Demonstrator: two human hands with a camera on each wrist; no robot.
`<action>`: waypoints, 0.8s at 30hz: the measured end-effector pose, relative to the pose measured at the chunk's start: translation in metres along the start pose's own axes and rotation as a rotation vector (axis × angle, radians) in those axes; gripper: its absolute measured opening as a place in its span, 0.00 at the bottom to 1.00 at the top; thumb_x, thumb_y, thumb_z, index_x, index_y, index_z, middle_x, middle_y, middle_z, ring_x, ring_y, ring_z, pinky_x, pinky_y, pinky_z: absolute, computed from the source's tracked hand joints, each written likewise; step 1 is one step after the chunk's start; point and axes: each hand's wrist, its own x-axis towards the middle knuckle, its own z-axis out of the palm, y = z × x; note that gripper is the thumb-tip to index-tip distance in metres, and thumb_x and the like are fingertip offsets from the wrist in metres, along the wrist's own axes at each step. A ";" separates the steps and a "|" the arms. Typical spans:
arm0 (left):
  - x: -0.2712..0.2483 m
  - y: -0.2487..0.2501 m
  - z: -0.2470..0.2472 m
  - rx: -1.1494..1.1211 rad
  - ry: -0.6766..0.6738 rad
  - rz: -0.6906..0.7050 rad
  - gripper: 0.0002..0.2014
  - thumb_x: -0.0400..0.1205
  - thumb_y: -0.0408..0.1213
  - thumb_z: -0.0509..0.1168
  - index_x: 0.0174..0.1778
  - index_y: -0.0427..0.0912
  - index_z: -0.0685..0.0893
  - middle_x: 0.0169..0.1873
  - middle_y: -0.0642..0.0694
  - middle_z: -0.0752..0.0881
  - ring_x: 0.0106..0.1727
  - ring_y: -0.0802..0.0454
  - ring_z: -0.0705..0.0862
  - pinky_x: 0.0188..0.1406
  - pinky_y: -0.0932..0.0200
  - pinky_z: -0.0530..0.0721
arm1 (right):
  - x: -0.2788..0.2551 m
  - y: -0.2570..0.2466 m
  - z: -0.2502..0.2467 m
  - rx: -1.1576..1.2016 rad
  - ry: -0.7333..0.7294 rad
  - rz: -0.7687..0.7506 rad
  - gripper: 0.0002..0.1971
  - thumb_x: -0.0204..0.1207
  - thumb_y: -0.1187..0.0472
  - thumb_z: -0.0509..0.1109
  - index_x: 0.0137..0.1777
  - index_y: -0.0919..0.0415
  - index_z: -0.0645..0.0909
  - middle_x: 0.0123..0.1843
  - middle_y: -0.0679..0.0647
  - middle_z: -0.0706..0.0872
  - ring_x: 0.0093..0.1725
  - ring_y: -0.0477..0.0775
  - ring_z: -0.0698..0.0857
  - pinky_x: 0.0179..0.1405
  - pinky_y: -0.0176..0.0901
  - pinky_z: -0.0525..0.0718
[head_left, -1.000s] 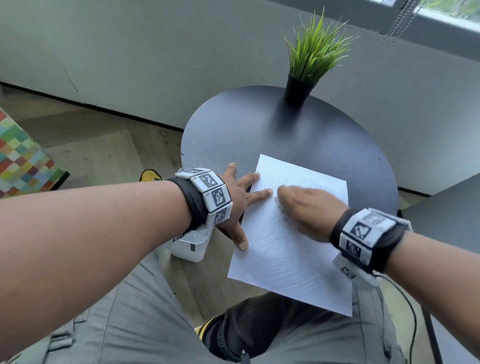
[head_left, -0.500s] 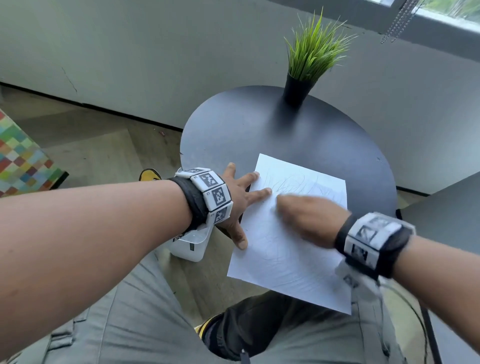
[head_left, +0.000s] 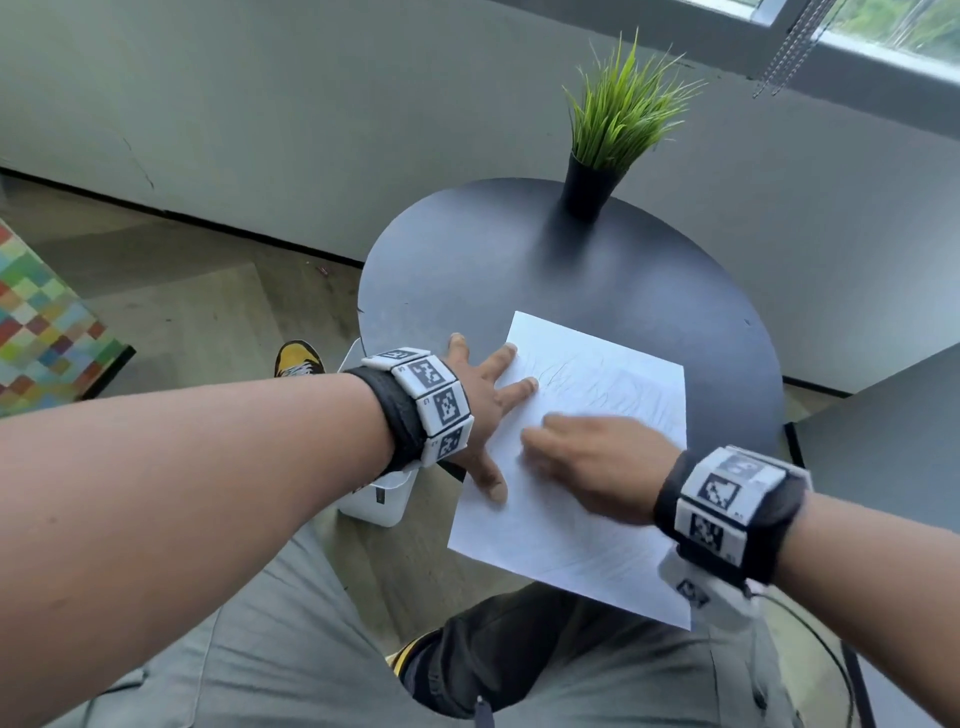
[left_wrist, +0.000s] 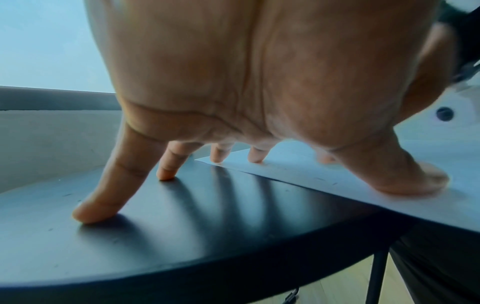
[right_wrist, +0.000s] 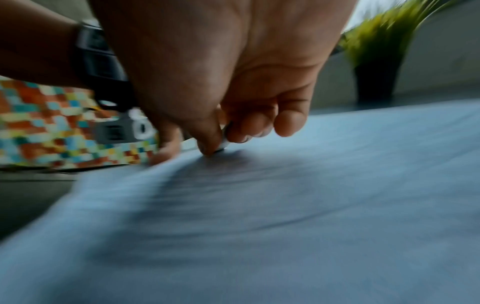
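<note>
A white sheet of paper (head_left: 597, 525) with faint pencil lines lies on the round black table (head_left: 519, 270), its near edge hanging over the rim. My left hand (head_left: 485, 410) is spread flat, thumb and two fingers pressing the sheet's left edge (left_wrist: 337, 174), the other fingers on the table (left_wrist: 207, 216). My right hand (head_left: 587, 462) is motion-blurred over the middle of the sheet. In the right wrist view its fingers (right_wrist: 241, 127) pinch a small white eraser-like piece (right_wrist: 224, 145) against the paper (right_wrist: 285, 205).
A potted grass plant (head_left: 618, 119) stands at the table's far edge. A white bin (head_left: 379, 499) sits on the floor under my left wrist. A grey tabletop (head_left: 909, 415) is at the right, a colourful checkered block (head_left: 36, 332) at the left.
My right hand has slid across the paper toward me and slightly left, with blur showing it in motion. The left hand and the sheet have stayed put.
</note>
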 end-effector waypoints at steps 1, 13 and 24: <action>0.001 -0.001 0.000 -0.018 0.002 0.003 0.68 0.62 0.80 0.71 0.88 0.63 0.34 0.88 0.52 0.31 0.84 0.17 0.40 0.72 0.16 0.69 | 0.001 0.017 -0.003 -0.003 0.038 0.106 0.06 0.85 0.54 0.57 0.55 0.46 0.61 0.47 0.48 0.72 0.49 0.58 0.82 0.45 0.56 0.82; 0.003 -0.001 0.003 -0.006 0.021 -0.002 0.69 0.61 0.80 0.71 0.88 0.62 0.34 0.88 0.51 0.32 0.84 0.17 0.42 0.70 0.17 0.70 | 0.004 0.018 -0.009 -0.004 0.110 0.186 0.09 0.83 0.59 0.53 0.61 0.54 0.66 0.51 0.52 0.76 0.50 0.61 0.82 0.45 0.54 0.81; 0.005 0.000 0.004 -0.021 0.007 -0.004 0.69 0.62 0.80 0.71 0.87 0.63 0.32 0.88 0.51 0.29 0.84 0.17 0.36 0.73 0.15 0.67 | 0.004 -0.017 -0.004 0.061 0.068 0.016 0.07 0.81 0.61 0.57 0.58 0.55 0.68 0.50 0.52 0.79 0.46 0.59 0.81 0.45 0.56 0.82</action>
